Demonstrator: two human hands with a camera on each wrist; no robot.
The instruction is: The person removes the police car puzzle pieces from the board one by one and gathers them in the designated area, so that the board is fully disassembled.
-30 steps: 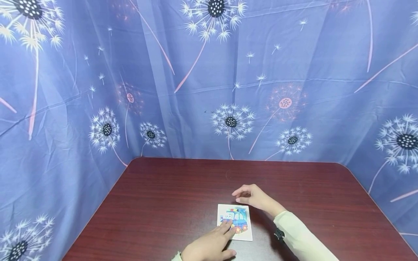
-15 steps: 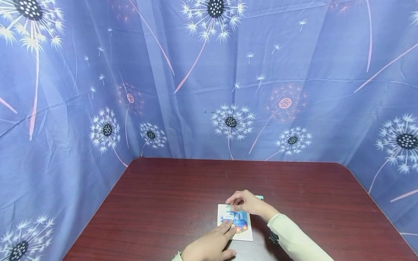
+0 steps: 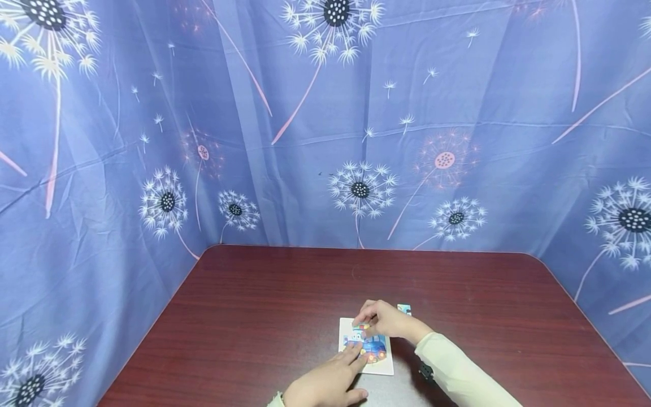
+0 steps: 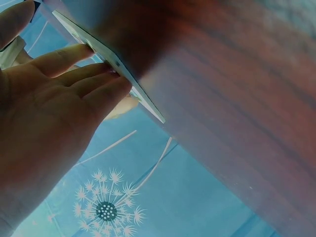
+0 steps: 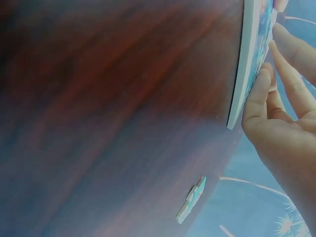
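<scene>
A square jigsaw puzzle [image 3: 378, 368] with a white border and a blue cartoon car lies on the table. My left hand [image 3: 328, 381] rests on its lower left, fingers nearly straight across the picture; the left wrist view shows those fingertips [image 4: 121, 84] against the board. At the puzzle's top, my right hand [image 3: 389, 321] has thumb and fingers curled, pinching a puzzle piece [image 3: 361, 327] with red and yellow lights. The right wrist view shows the fingertips close against the picture, but the piece's edges are hidden. Beyond this hand lies a loose teal puzzle piece [image 3: 404, 309].
The dark red-brown wooden table [image 3: 264, 316] stretches around the puzzle, with its far edge against a blue curtain [image 3: 305, 186] printed with dandelions. More curtain hangs along the left and right sides. My right wrist wears a black strap [image 3: 426, 371].
My right hand has come down and left from beside the puzzle onto its top, uncovering the loose teal piece. The patch with the lights has shifted slightly left. My left hand has stayed put.
</scene>
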